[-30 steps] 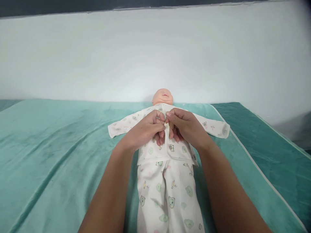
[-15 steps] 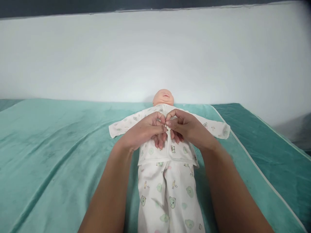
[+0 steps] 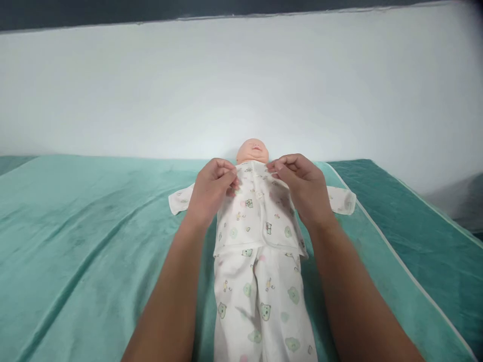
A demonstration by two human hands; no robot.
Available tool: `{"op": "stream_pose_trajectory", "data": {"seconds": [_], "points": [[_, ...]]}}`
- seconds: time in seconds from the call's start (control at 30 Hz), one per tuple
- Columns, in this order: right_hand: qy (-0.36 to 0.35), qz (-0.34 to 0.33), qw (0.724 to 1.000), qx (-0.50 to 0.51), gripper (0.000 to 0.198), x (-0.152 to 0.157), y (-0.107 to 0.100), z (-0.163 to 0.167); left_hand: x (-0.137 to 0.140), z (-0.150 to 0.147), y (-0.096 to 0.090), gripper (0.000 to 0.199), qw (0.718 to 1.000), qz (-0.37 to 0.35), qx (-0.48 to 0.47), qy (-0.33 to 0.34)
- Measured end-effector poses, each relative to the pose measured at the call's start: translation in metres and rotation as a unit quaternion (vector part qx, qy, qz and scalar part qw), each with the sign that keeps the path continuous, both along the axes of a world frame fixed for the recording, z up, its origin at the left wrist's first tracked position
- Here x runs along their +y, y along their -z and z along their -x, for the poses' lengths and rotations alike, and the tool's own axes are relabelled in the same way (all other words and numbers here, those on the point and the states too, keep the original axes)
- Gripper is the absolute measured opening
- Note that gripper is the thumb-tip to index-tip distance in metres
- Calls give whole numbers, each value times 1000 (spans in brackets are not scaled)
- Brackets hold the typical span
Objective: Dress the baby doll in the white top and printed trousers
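Observation:
A baby doll lies on its back in a white printed jacket and matching trousers. The jacket's front edges meet along the middle of the chest. My left hand is over the shoulder on the left side, its fingers loosely curled and holding nothing that I can see. Over the opposite shoulder is my right hand, with fingers bent, slightly apart and no cloth visibly gripped. Both hands and wrists hide parts of the sleeves.
Beneath the doll spreads a teal blanket with soft folds on the left. A darker teal cover shows beyond its pale edging on the right. The white wall rises close behind the doll's head.
Both hands have let go of the jacket's front at the chest. They have moved apart and upward to the two shoulders, so the jacket's middle now shows.

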State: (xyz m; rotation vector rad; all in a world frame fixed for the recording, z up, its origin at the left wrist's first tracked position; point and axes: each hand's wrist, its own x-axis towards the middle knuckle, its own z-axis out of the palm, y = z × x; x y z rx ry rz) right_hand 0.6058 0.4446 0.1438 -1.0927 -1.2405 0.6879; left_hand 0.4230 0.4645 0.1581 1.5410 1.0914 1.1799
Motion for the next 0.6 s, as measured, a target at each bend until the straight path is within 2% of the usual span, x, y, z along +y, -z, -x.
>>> {"op": "stream_pose_trajectory", "data": {"seconds": [0.07,0.13,0.23,0.3,0.47,0.6], "points": [[22,9,998,-64,16,3,6,2,6,-3,10,6,992,-67,70,-78],[28,42,991,-126,26,6,11,3,10,-6,20,13,975,-138,142,-103],[16,76,982,-172,32,9,16,3,16,-11,32,24,959,-206,183,-63],[-2,61,980,-192,32,11,17,2,18,-14,37,32,957,-226,182,-21],[-57,-13,963,-262,33,17,19,1,22,-18,37,47,944,-234,228,43],[-45,-7,963,-265,35,19,22,2,23,-19,35,50,939,-224,259,42]]}}
